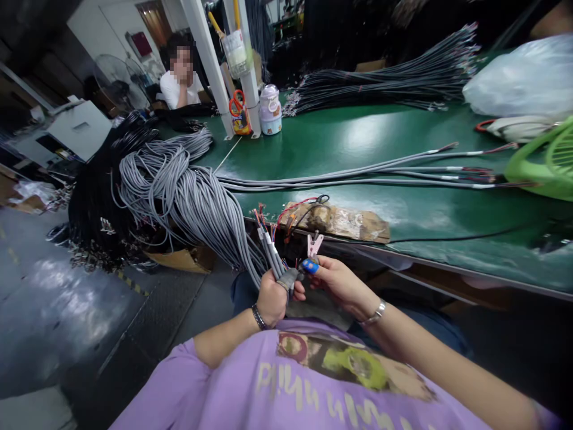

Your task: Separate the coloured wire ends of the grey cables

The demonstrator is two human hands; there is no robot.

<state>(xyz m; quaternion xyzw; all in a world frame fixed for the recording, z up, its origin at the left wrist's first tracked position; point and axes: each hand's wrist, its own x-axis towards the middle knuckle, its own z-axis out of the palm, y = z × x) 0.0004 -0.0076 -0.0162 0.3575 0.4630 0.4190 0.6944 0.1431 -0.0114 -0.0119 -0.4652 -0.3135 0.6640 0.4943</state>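
Observation:
My left hand (271, 298) is closed round the ends of a few grey cables (274, 254), whose stripped coloured wire tips point upward. The cables run back into a large bundle of grey cables (188, 191) draped over the bench's left end. My right hand (338, 279) is just to the right, fingers pinched on a small blue-handled cutter (312, 258) with pale jaws, held right against the cable ends.
A green bench (380, 137) carries long grey cables (380, 173), a taped cardboard block (344, 221) with red and black wires, a green basket (546, 161), a white bag (523, 77) and black cable bundles (394, 77). A person in white (179, 83) sits far behind.

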